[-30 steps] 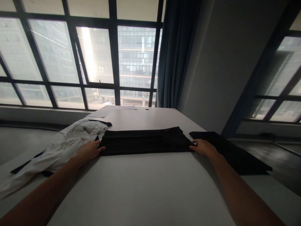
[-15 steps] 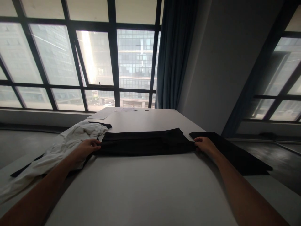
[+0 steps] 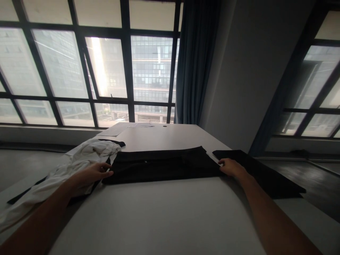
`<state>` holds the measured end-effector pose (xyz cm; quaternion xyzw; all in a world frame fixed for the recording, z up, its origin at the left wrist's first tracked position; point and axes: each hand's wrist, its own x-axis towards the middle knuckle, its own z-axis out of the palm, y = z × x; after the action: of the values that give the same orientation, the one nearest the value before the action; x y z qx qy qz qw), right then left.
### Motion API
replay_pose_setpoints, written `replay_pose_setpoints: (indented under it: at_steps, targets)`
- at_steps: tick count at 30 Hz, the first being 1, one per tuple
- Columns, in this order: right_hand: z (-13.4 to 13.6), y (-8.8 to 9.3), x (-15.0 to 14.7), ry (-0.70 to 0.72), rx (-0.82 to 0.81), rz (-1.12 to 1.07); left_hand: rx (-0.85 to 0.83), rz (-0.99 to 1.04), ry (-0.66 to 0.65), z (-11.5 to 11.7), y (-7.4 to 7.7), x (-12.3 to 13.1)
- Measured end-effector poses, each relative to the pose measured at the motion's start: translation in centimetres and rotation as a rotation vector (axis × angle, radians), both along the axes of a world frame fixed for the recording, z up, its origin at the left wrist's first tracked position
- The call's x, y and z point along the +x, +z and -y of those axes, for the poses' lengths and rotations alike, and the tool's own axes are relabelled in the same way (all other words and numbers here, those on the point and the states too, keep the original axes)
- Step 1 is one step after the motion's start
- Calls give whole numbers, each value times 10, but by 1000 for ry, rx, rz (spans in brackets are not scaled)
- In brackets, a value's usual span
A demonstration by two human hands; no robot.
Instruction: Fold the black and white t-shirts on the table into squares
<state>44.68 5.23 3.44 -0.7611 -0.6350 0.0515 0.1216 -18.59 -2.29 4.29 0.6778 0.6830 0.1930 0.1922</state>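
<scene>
A folded black garment [image 3: 162,164] lies crosswise on the white table [image 3: 159,212], with a small pale mark showing on its top. At its left end is my left hand [image 3: 92,173], thumb and forefinger slightly apart at the edge of the fabric. My right hand [image 3: 233,168] pinches the garment's right end near the front corner. Beside my left forearm spreads a crumpled white garment [image 3: 77,159], with dark fabric [image 3: 114,142] showing from under it. Another flat black cloth [image 3: 262,173] lies to the right, partly behind my right hand.
Sheets of paper [image 3: 111,131] rest on the far left of the table, and a small round dark spot [image 3: 165,126] is near its far edge. Beyond stand large windows [image 3: 151,71], a blue curtain [image 3: 192,71] and a grey wall [image 3: 233,78].
The garment's front edge has come a little nearer to me, and its surface looks wider. My left hand has shifted slightly nearer too, its fingertips looser. The pale mark has come into sight.
</scene>
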Motion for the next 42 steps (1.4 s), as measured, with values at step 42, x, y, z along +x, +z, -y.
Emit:
replay_pose_setpoints:
  at_steps: [42]
  targets:
    - [36,-8,-124,439,-103,166,-45,-444,-130,-12,-33,55]
